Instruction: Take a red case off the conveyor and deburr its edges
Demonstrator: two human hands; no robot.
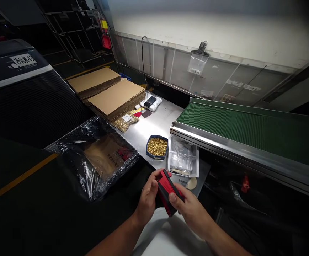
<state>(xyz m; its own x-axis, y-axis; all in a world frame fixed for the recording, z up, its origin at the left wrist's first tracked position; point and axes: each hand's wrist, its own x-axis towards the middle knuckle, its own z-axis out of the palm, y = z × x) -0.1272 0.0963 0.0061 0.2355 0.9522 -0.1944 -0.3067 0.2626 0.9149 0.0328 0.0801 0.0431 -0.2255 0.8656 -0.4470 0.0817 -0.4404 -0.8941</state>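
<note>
i see a small red-and-black plastic case (pixel 166 192) held low in front of me, over the near edge of the steel table (pixel 154 128). my left hand (pixel 147 197) is wrapped around its left side, and my right hand (pixel 188 209) is clamped on its lower right corner with the thumb across the face. both grips sit at the edges, so i judge a twist could slip it out and down into the dark gap below. just beyond it, the blue oval tray of small brass parts (pixel 157 146) and the clear plastic tray of bags (pixel 183 158) stand near; a careless elbow swing could scatter them.
</note>
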